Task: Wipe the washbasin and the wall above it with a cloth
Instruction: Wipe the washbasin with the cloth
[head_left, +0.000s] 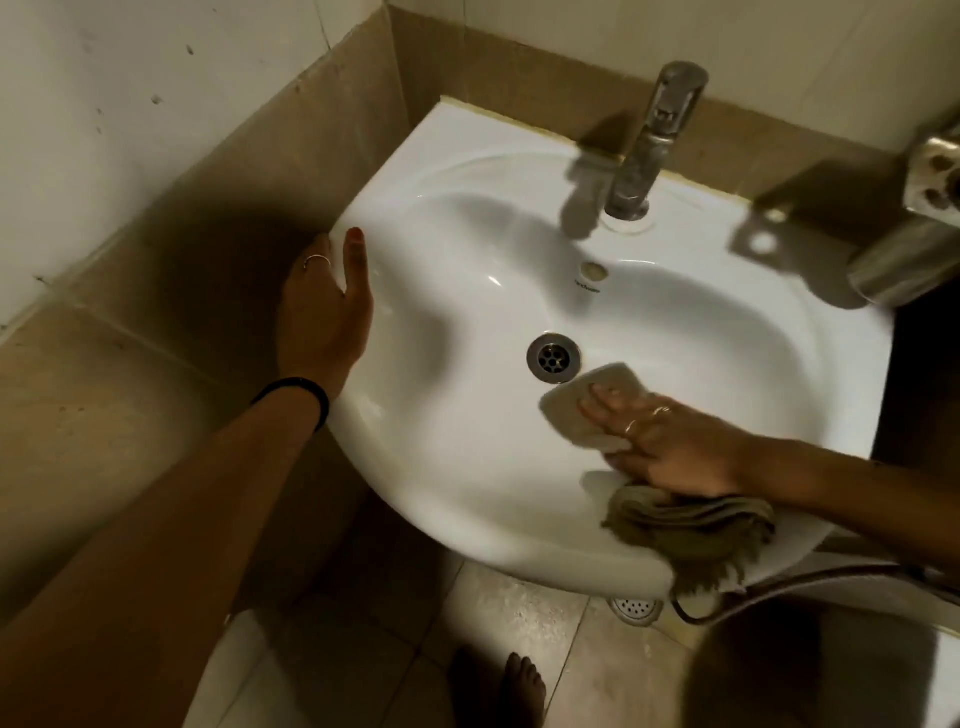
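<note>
Washbasin (467, 291) wipe underway: my right hand (670, 447) presses cloth (587, 410) flat at drain's (554, 358) 4 o'clock, left hand (324, 312) splayed on rim; wall (597, 31) apparently pending.

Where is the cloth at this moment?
In the head view, the cloth lies inside the washbasin, just right of the drain, under the right hand.

Olive cloth (597, 410) flat inside white washbasin (467, 467), tail bunched over front rim.
</note>
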